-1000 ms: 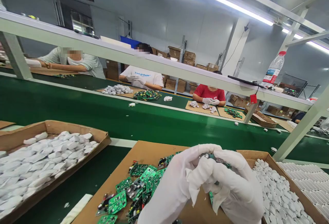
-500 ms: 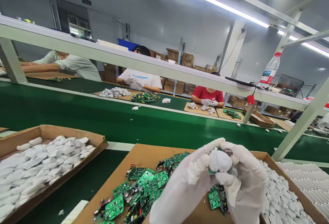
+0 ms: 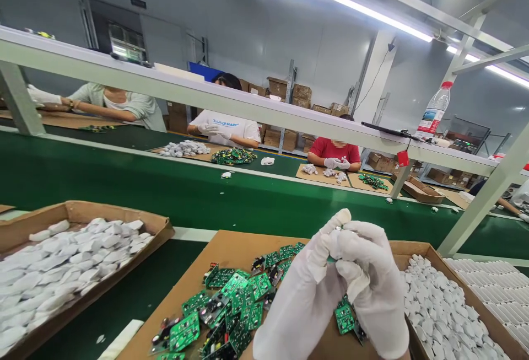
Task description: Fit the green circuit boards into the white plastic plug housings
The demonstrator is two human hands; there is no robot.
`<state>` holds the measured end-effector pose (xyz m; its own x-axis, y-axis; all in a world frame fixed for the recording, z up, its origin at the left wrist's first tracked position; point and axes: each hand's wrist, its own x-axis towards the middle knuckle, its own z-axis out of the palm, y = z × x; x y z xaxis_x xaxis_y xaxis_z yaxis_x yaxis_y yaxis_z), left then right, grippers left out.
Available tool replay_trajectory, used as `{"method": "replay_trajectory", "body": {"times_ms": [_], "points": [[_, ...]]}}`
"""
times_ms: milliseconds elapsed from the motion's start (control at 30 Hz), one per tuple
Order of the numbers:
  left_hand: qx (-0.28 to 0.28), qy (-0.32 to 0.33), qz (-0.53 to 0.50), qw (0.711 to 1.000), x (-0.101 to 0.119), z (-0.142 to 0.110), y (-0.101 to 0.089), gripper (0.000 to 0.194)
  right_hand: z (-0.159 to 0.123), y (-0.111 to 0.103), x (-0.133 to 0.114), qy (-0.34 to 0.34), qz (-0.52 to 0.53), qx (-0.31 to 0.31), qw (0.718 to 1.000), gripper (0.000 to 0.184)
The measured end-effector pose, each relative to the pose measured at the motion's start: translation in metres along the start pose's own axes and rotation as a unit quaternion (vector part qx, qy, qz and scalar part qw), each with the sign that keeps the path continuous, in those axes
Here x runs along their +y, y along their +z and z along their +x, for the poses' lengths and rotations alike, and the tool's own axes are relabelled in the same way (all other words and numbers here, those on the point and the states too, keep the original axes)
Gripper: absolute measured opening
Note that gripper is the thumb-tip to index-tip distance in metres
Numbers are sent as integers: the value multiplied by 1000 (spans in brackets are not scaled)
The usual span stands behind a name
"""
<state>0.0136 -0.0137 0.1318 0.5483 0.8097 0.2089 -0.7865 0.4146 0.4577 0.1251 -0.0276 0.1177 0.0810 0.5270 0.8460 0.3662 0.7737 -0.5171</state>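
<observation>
In front of me my left hand (image 3: 308,285) and my right hand (image 3: 374,277), both in white gloves, meet fingertip to fingertip. Between them is a small white plastic casing (image 3: 334,245), mostly covered by the fingers, with a sliver of green at its lower edge. Each hand is closed on it, thumb and fingers pinched. Below and to the left, a heap of green circuit boards (image 3: 235,299) lies on a cardboard sheet (image 3: 165,316). A few more circuit boards (image 3: 344,316) show under my right hand.
White casings fill a cardboard tray (image 3: 165,227) on the left and a cardboard box (image 3: 433,258) on the right, beside rows of white parts (image 3: 491,288). A green conveyor belt (image 3: 124,175) crosses ahead, under a shelf frame (image 3: 248,101). Several co-workers sit beyond it.
Both hands have shifted left and turned, and the fingers now cover most of the casing. Small white parts on the belt have moved right. The co-worker at far left has changed posture.
</observation>
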Motion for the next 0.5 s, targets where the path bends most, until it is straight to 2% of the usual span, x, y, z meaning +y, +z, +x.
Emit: {"method": "replay_trajectory", "body": {"times_ms": [67,167,233,333,500], "points": [[-5,5,24,1000,1,0,-1,27,1,-5,-2,19,49,-29,998,29],[-16,10,68,998,3,-1,-2,29,1,-12,-7,70,150,-34,986,54],[-23,0,98,995,3,-1,-1,29,1,-14,-12,120,134,-8,984,51],[-36,-3,153,988,4,-1,1,32,0,-12,-16,169,58,20,984,36],[-3,12,232,973,8,-5,5,40,-1,-9,-15,55,-14,28,998,33]]}}
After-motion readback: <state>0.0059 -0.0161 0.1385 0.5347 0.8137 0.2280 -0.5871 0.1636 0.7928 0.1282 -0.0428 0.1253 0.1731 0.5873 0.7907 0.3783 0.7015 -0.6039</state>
